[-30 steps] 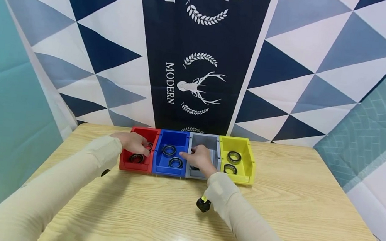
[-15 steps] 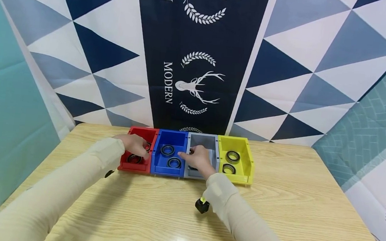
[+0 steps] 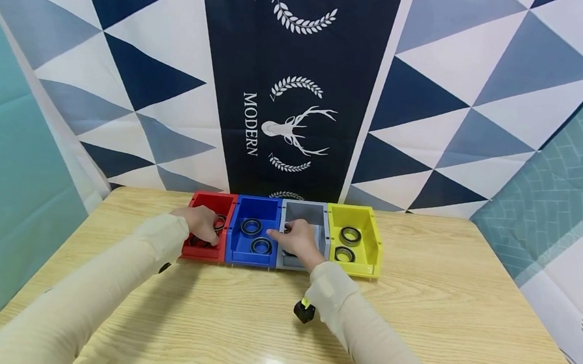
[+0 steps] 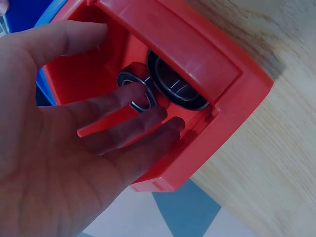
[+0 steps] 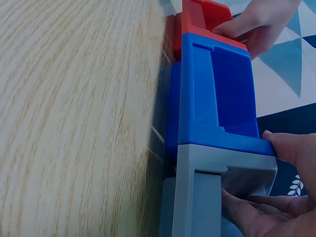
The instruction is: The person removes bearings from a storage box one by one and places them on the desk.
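My left hand (image 3: pixel 200 223) reaches down into the red bin (image 3: pixel 210 254). In the left wrist view its fingers (image 4: pixel 133 138) are loosely bent beside two black-sealed ball bearings, the nearer one (image 4: pixel 195 103) leaning against the wall; a fingertip overlaps the farther bearing (image 4: pixel 123 78). The thumb stands well apart. My right hand (image 3: pixel 299 238) is over the grey bin (image 3: pixel 305 208), its fingers inside. Its thumb (image 5: pixel 289 145) touches the rim between the grey bin and the blue bin (image 5: pixel 205 131), spread away from the fingers. A dark ring partly shows beneath this hand.
Two bearings lie in the blue bin, a rear bearing (image 3: pixel 250 234) and a front bearing (image 3: pixel 260 253). The yellow bin (image 3: pixel 375 263) at the right holds two more. All bins stand side by side on the wooden table (image 3: pixel 236 317), before a patterned curtain (image 3: pixel 304 48).
My left hand has dipped a little deeper into the red bin, its fingers turned more downward. The right hand stays in place over the grey bin. The head view has shifted slightly.
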Demonstrator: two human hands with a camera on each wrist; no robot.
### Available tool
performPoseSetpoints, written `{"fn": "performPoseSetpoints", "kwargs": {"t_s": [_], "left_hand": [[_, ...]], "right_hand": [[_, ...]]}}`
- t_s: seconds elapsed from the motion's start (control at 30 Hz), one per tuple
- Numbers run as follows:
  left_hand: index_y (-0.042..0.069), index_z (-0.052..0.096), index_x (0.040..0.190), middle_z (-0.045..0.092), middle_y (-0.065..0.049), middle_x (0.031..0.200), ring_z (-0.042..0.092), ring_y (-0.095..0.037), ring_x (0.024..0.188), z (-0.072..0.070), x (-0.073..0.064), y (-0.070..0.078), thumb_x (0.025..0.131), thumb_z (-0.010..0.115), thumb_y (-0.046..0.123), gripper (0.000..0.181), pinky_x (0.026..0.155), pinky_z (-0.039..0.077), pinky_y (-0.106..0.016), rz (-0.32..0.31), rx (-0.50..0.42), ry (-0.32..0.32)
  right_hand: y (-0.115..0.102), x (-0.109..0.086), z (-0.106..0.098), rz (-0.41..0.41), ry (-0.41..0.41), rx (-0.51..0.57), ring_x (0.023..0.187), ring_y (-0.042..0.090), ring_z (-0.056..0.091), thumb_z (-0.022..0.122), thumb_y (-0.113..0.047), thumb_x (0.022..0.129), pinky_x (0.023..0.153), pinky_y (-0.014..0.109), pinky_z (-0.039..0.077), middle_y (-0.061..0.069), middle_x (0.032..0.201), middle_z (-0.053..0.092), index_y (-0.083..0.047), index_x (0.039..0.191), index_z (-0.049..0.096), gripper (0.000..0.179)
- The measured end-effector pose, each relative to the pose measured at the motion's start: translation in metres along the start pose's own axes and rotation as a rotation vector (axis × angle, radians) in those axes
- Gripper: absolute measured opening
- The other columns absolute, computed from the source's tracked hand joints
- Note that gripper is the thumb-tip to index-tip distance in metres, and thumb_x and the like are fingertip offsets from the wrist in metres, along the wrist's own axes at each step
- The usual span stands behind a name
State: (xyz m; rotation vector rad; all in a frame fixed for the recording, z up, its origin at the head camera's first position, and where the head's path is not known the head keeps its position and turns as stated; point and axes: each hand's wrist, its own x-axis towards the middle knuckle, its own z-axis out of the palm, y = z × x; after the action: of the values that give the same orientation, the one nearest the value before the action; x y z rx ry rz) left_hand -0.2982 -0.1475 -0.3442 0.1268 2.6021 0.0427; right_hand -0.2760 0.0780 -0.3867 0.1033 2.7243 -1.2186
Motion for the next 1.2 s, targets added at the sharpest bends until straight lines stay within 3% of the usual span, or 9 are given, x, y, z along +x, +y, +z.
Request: {"fn": "performPoseSetpoints", "kwargs": {"t_s": [0.23, 0.57, 0.97, 1.2], "left_hand": [[0.011, 0.061, 0.094, 0.062, -0.005, 0.091, 0.056, -0.020, 0.085, 0.004, 0.003, -0.001, 0.079, 0.065, 0.029, 0.024, 0.073, 0.043, -0.033, 0.021, 0.011, 0.014], [0.011, 0.061, 0.091, 0.064, -0.003, 0.093, 0.056, -0.018, 0.084, 0.008, 0.003, 0.000, 0.074, 0.067, 0.016, 0.018, 0.073, 0.046, -0.032, 0.065, 0.049, 0.050], [0.007, 0.064, 0.090, 0.066, -0.007, 0.089, 0.057, -0.021, 0.082, 0.014, 0.012, -0.002, 0.068, 0.074, 0.000, 0.026, 0.082, 0.056, -0.038, 0.117, 0.066, 0.139], [0.004, 0.062, 0.092, 0.066, -0.009, 0.088, 0.058, -0.021, 0.076, 0.018, 0.014, 0.000, 0.068, 0.073, -0.001, 0.027, 0.076, 0.056, -0.035, 0.099, 0.044, 0.189]], "right_hand": [[-0.001, -0.001, -0.001, 0.007, 0.004, 0.014, 0.054, 0.013, 0.038, 0.071, -0.037, 0.085, 0.047, 0.024, 0.029, -0.002, 0.057, 0.035, -0.012, 0.064, 0.047, 0.041], [-0.001, -0.002, 0.000, 0.005, 0.012, 0.011, 0.059, 0.014, 0.043, 0.071, -0.037, 0.085, 0.050, 0.023, 0.033, 0.000, 0.063, 0.042, -0.003, 0.090, 0.067, 0.035], [0.001, -0.001, 0.003, 0.001, 0.026, 0.028, 0.057, 0.013, 0.043, 0.072, -0.038, 0.084, 0.049, 0.023, 0.032, -0.001, 0.061, 0.041, -0.003, 0.091, 0.067, 0.036], [0.001, -0.003, 0.002, -0.001, 0.043, 0.027, 0.069, 0.015, 0.052, 0.072, -0.038, 0.084, 0.055, 0.021, 0.040, 0.005, 0.078, 0.060, 0.000, 0.110, 0.068, 0.046]]}}
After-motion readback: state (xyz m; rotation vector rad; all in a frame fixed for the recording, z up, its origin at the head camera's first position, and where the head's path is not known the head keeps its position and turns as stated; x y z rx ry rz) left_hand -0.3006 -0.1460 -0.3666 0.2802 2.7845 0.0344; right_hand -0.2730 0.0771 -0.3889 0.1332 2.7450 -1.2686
